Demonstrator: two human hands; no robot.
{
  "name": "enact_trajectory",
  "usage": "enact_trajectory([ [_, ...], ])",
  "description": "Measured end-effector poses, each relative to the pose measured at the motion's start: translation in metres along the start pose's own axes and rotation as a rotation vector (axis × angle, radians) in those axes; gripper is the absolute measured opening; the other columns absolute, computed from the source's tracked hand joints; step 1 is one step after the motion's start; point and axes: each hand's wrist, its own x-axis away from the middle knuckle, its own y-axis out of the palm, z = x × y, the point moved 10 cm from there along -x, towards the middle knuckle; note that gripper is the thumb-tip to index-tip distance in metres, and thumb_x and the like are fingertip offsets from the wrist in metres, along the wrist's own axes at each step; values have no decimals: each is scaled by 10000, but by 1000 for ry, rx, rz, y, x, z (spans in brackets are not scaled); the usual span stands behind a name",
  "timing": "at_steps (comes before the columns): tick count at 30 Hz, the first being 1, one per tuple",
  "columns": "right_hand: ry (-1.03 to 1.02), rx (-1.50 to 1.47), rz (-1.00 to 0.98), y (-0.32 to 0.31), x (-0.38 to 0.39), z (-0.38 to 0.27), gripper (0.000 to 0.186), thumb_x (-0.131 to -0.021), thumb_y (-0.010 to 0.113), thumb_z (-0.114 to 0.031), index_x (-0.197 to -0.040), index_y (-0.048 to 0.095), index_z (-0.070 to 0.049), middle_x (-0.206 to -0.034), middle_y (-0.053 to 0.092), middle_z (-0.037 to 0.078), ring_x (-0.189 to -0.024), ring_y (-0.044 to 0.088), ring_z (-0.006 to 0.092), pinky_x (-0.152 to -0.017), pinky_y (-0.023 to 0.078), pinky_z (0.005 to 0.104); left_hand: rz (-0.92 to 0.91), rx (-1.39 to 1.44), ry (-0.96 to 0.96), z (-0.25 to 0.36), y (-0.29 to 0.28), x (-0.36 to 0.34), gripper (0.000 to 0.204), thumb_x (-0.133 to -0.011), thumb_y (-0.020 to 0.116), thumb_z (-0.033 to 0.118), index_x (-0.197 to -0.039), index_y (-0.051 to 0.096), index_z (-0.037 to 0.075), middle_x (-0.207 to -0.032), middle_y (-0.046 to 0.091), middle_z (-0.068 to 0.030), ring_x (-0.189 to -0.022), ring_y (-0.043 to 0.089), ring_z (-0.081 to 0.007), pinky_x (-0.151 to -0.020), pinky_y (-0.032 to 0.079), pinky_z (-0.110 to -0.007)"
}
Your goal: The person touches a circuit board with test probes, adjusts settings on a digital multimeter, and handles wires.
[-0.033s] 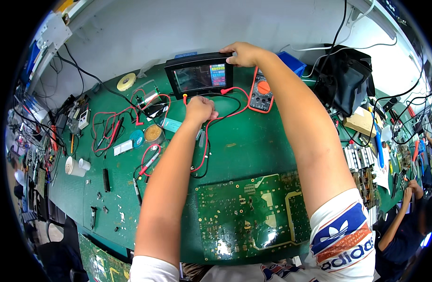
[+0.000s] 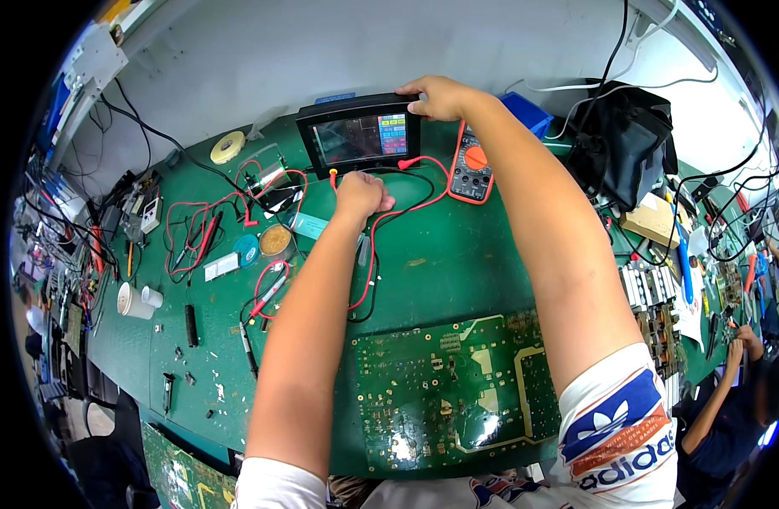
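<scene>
From where I stand, the black screen (image 2: 355,140) at the back of the green table (image 2: 461,280) looks stiff, lightish and fragile-faced, best held by its edges, as the right hand (image 2: 436,97) clasps its top right corner, the left hand (image 2: 361,197) curled just below (pinching something or not, I can't tell).

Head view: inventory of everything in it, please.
Bench: 1, green, centre
Screen: 1, black, back centre
Multimeter: 1, orange-black, right of screen
Boards: at least 2, green, front centre, lower left
Leads: several, red and black, centre, left
Tape: 1, cream, back left
Tin: 1, tan inside, centre left
Cups: 2, white, left
Bin: 1, blue, back right
Bag: 1, black, right of bin
Box: 1, tan, by bag
Co-workers: at least 1, dark clothes, right edge
Clutter: uncountable, mixed colours, edges
Left grip: 1, bare, before screen
Right grip: 1, bare, on screen's top right corner
</scene>
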Motion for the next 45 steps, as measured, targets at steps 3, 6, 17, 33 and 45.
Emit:
enact_trajectory([
  [3,6,47,49,0,4,1,493,-983,591,-96,-1468,504,-114,-1319,639,130,-904,699,203,-837,587,329,64,127,-102,-8,12,-25,227,-1020,534,123,-984,601,-91,-808,683,-153,-648,710,-221,-543,612,-264],
  [6,66,-35,35,5,5,6,514,-972,594,-78,-1475,496,-124,-1359,620,138,-899,715,217,-827,593,342,76,219,-130,-15,22,-31,278,-1043,525,155,-977,584,-109,-791,686,-160,-642,707,-224,-523,599,-261],
  [17,-118,534,214,17,22,-17,838,-766,773,5,-1507,399,-111,-1362,538,206,-1134,619,415,-979,523,448,10,382,-258,-28,32,-40,224,-1062,429,148,-1002,523,-46,-802,696,-179,-617,694,-221,-489,592,-288],
  [33,67,605,282,18,34,-25,467,-888,624,-53,-1335,490,-70,-1306,552,146,-1081,683,336,-862,570,445,-67,423,-295,-36,27,-32,299,-1061,438,180,-849,557,6,-732,663,-116,-554,641,-155,-474,554,-239],
  [45,41,599,356,18,34,-29,631,-762,757,0,-1321,471,-59,-1267,563,156,-1037,688,365,-833,579,459,-50,360,-290,-33,22,-27,305,-1043,466,145,-836,600,-35,-685,662,-114,-510,615,-157,-432,521,-241],
])
